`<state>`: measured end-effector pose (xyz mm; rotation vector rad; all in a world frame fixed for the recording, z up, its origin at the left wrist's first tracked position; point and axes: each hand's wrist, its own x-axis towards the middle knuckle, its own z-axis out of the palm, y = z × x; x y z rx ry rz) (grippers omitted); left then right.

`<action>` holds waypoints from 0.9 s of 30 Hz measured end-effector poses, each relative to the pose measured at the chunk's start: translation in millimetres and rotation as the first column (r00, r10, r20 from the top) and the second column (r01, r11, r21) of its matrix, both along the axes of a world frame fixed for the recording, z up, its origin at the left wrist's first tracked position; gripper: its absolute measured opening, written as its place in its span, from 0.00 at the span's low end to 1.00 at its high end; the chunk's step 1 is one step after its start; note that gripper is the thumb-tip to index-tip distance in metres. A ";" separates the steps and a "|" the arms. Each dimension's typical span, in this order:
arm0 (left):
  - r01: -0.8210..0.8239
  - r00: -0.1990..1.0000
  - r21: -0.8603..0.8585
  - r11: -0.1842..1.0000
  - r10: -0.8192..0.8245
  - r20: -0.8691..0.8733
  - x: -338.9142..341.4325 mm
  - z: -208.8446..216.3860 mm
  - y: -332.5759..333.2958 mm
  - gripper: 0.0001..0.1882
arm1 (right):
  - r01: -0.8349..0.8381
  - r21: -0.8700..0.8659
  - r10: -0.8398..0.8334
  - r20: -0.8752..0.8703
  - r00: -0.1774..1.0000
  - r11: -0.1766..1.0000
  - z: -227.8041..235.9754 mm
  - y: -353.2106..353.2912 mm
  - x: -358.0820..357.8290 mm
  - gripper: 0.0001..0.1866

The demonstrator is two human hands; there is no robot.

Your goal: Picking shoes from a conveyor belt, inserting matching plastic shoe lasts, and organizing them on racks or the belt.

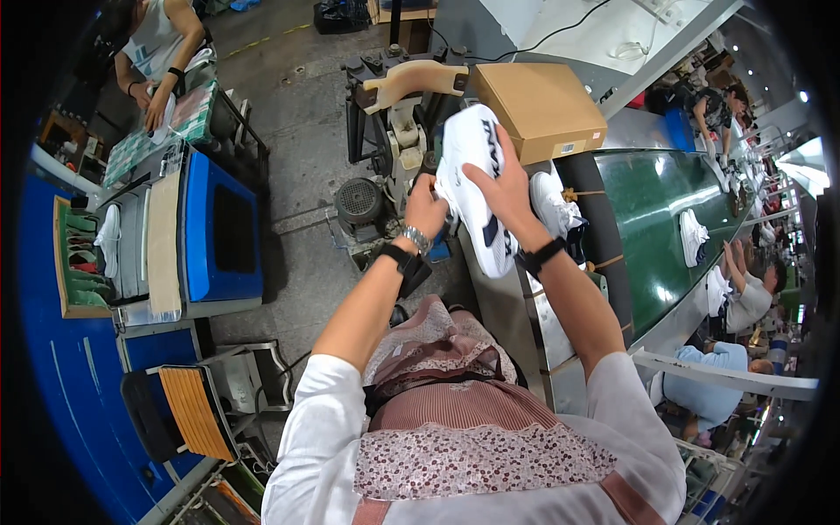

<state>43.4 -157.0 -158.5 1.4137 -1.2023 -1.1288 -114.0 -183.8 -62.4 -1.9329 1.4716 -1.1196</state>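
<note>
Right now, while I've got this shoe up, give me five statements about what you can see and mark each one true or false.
1. The left hand and right hand are both at a white shoe. True.
2. The silver watch is on the right wrist. False: the silver watch is on the left wrist.
3. The belt on the right is green. True.
4. The box is blue. False: the box is brown.
5. A chair stands at the left. True.

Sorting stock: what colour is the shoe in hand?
The shoe is mostly white with dark markings, seen in the head view.
</note>
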 end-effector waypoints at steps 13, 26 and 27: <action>0.110 0.867 0.055 0.992 -0.069 -0.494 18.0 -66.0 -34.9 0.15 | -0.182 0.324 0.330 -0.492 0.806 0.928 54.3 -31.5 36.7 0.59; 0.220 0.726 0.079 0.972 -0.110 -0.679 31.5 -156.6 -20.2 0.27 | 0.044 -0.151 -0.086 -0.282 0.955 0.988 3.6 29.2 51.8 0.58; 0.214 0.724 0.062 0.975 -0.116 -0.680 27.4 -151.0 -26.8 0.27 | 0.017 -0.116 -0.052 -0.304 0.951 0.993 1.6 33.4 51.6 0.58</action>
